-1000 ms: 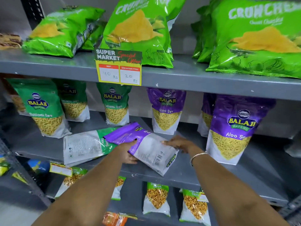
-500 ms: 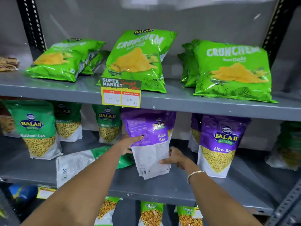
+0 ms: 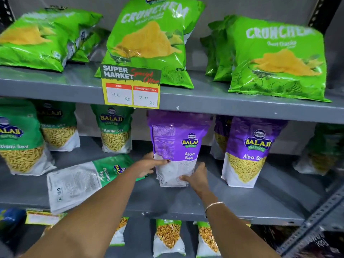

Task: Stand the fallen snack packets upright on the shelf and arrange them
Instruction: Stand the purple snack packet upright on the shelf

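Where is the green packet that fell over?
In the head view, the fallen green packet lies flat on the middle shelf, left of centre, just left of the purple packet both hands hold upright.

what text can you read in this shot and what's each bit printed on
"CRUNCHEM": green chip bag, top shelf right
"SUPER MARKET Special Offer", "MRP 40 Rs", "Discounted Price 20 Rs": price tag on the shelf edge
"BALAJI WAFERS", "Aloo Sev": held purple packet, showing its back
"BALAJI WAFERS": standing purple packet; name cut off
"BALAJI", "Ratlami Sev": fallen green packet
Fine print on the packet backs: too small to read
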Demonstrator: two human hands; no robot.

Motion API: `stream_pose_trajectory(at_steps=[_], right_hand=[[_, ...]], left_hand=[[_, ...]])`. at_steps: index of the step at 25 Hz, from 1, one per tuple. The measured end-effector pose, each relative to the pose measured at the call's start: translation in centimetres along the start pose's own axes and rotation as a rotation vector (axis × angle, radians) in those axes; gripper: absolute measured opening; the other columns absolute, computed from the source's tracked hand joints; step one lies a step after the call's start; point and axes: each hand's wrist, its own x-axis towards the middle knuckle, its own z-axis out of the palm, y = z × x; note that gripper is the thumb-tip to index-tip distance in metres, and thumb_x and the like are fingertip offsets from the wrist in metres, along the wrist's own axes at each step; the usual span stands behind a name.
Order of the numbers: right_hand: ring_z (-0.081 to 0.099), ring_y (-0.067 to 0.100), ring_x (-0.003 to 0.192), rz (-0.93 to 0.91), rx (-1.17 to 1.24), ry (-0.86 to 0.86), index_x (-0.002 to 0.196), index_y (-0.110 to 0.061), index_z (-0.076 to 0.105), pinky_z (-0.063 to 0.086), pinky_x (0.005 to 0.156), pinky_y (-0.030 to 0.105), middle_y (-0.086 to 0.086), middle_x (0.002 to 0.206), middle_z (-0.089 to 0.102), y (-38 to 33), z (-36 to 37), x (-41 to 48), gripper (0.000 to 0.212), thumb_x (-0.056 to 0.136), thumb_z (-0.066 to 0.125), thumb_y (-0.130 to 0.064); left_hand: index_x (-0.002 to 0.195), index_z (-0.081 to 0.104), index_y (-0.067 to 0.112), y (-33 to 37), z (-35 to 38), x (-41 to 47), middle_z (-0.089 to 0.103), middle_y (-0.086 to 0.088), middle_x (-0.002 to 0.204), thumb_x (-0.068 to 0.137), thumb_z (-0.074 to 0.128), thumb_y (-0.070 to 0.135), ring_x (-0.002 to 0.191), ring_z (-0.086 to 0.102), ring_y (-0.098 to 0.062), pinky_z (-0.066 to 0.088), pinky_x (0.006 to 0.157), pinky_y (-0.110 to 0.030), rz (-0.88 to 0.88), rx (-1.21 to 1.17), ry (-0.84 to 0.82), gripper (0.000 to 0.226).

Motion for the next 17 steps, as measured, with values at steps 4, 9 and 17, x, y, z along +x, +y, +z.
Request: stream_pose_trajectory(at_steps=[4,9,17], right_hand=[[0.053,0.035,0.119,0.114,0.044,0.07,0.119,0.0,0.032,0.044,0.092,0.035,0.023,0.129,0.052,0.3,0.7,-0.7,0.065,0.074,0.077,-0.015],[0.058,0.022,0.089,0.057,0.041,-0.061,0.097,-0.007,0.048,0.046,0.072,0.021,0.017,0.101,0.064,0.0,1.0,-0.9,0.021,0.082,0.059,0.003],[0.044,0.02,0.117,-0.019,0.141,-0.167,0.123,-0.007,0.041,0.045,0.101,0.035,0.01,0.121,0.042,-1.3,2.5,-2.5,0.083,0.055,0.09,-0.012]], left_hand=[[0.132,0.043,0.022,-0.8,-0.6,0.0,0.056,0.003,0.125,0.077,0.073,0.011,0.126,0.045,-0.02,0.033,0.099,-0.041,-0.028,0.073,0.033,0.063],[0.123,0.046,0.021,-0.7,-0.4,-1.3,0.054,0.004,0.113,0.082,0.067,0.007,0.118,0.045,-0.016,0.039,0.099,-0.039,-0.14,0.15,-0.106,0.049],[0.147,0.015,0.024,-0.1,-0.4,-2.1,0.048,-0.016,0.143,0.092,0.055,0.023,0.124,0.052,-0.028,0.036,0.103,-0.041,-0.186,0.193,-0.19,0.068]])
